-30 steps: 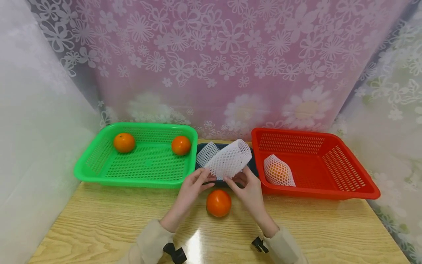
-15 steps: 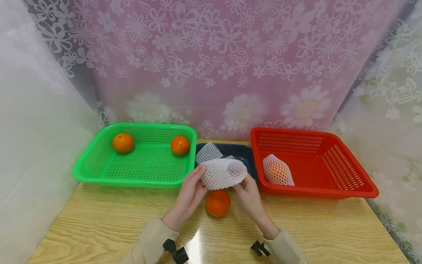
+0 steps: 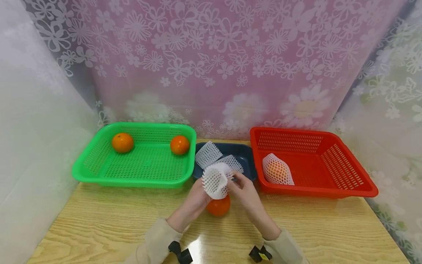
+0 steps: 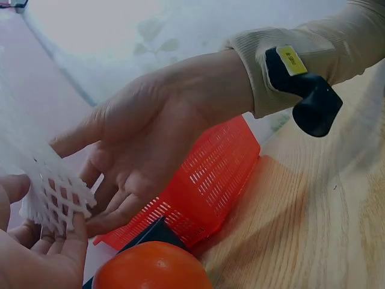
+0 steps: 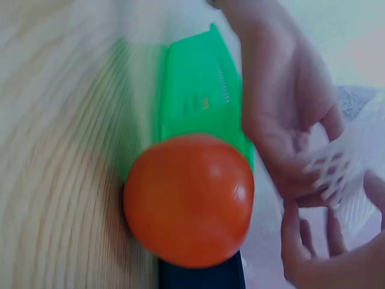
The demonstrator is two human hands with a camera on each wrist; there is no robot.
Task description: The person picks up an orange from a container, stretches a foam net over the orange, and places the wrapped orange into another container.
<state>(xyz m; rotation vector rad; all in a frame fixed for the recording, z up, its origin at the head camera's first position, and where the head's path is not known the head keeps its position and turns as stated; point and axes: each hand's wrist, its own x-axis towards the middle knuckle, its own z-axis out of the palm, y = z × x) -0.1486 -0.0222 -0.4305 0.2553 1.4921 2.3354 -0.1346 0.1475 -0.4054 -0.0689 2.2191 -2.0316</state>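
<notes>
A white foam fruit net (image 3: 215,180) is held up between both hands, its round mouth turned toward me in the head view. My left hand (image 3: 197,196) grips it from the left, with fingers curled under the mesh (image 4: 57,198). On the other side my right hand (image 3: 243,189) pinches its edge between thumb and fingers. Directly below, a smooth round orange (image 3: 219,207) sits on the table, partly covered by the net in the head view. It shows large and shiny in the right wrist view, beside the hands.
A green basket (image 3: 148,182) with two oranges stands at the left. The red basket (image 3: 329,165) at the right holds one orange in a foam net (image 3: 278,170). Between them lies a dark blue tray (image 3: 242,150) with flat foam nets (image 3: 208,154).
Both hands have brought the foam net down and nearer, over the orange. Its mouth has swung from facing right to facing me, uncovering another net in the tray.
</notes>
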